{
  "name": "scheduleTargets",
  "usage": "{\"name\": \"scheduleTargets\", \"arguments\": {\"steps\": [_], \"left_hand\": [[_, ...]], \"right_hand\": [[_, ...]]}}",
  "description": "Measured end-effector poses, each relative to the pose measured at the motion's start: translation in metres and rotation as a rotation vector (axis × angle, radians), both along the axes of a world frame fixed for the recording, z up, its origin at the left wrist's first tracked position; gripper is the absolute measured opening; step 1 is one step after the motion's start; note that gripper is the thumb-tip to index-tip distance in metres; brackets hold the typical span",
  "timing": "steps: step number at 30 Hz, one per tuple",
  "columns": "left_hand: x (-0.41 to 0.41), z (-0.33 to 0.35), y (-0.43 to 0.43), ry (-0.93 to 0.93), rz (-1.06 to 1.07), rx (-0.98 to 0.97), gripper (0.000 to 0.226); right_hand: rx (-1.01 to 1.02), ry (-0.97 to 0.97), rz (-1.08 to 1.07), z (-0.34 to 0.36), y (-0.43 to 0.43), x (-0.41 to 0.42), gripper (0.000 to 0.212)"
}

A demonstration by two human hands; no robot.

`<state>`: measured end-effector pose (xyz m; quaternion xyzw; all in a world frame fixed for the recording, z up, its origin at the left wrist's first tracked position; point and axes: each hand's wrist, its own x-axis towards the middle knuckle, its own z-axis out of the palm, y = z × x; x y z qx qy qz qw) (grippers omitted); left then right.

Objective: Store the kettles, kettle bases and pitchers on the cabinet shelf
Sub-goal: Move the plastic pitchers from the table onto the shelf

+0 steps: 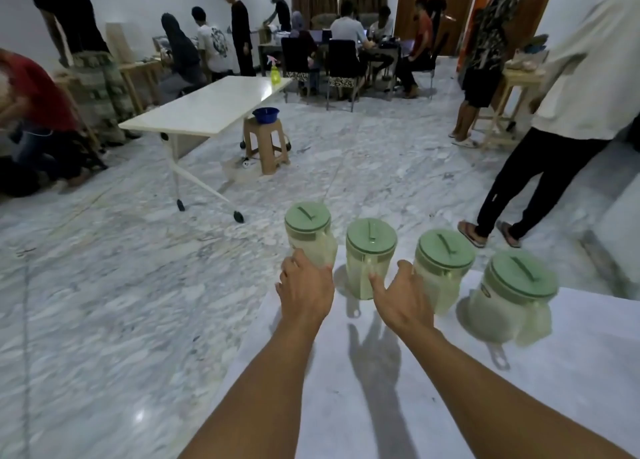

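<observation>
Several translucent pitchers with green lids stand in a row on the white tabletop [398,372]. My left hand [304,287] is wrapped around the handle side of the leftmost pitcher [308,230], which sits at the table's far left corner. My right hand [401,295] is spread between the second pitcher [370,250] and the third pitcher [445,261]; its thumb points at the second and its fingertips rest against the third. The fourth pitcher [516,292] stands apart at the right, tilted in the wide-angle view. No kettle, kettle base or cabinet shelf is in sight.
Beyond the table lies marble floor [104,285]. A white folding table [207,108] with a green spray bottle [275,74] stands ahead, beside a brown stool [266,146] bearing a blue bowl [266,114]. A person [554,129] stands close at right; several people work further back.
</observation>
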<state>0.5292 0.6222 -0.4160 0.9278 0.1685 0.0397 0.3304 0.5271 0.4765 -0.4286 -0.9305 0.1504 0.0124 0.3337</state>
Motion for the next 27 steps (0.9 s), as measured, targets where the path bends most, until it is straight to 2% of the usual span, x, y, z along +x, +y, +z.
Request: {"name": "scheduleTargets", "arguments": {"steps": [3, 6, 9, 12, 14, 17, 21, 27], "left_hand": [[0.031, -0.011, -0.005, 0.032, 0.223, -0.355, 0.053], [0.061, -0.021, -0.006, 0.076, 0.306, -0.591, 0.051], [0.081, -0.027, -0.011, 0.124, 0.358, -0.862, 0.058], [0.094, -0.033, -0.015, 0.141, 0.377, -1.018, 0.077], [0.103, -0.036, -0.018, 0.13, 0.388, -1.034, 0.072], [0.11, -0.039, -0.02, 0.105, 0.393, -0.967, 0.048], [0.111, -0.045, -0.016, 0.047, 0.363, -0.801, 0.047], [0.098, -0.044, -0.012, -0.101, 0.29, -0.746, 0.05]], "right_hand": [[0.247, 0.026, -0.127, -0.016, 0.0, 0.025, 0.055], [0.492, -0.011, -0.191, -0.029, 0.005, 0.04, 0.05], [0.56, -0.037, -0.169, -0.04, 0.011, 0.049, 0.046], [0.607, -0.079, -0.154, -0.048, 0.014, 0.054, 0.052], [0.666, -0.072, -0.135, -0.052, 0.015, 0.057, 0.06], [0.744, -0.041, -0.119, -0.056, 0.017, 0.061, 0.069], [0.83, -0.024, -0.193, -0.059, 0.018, 0.066, 0.058], [0.826, -0.079, -0.189, -0.053, 0.018, 0.062, 0.034]]}}
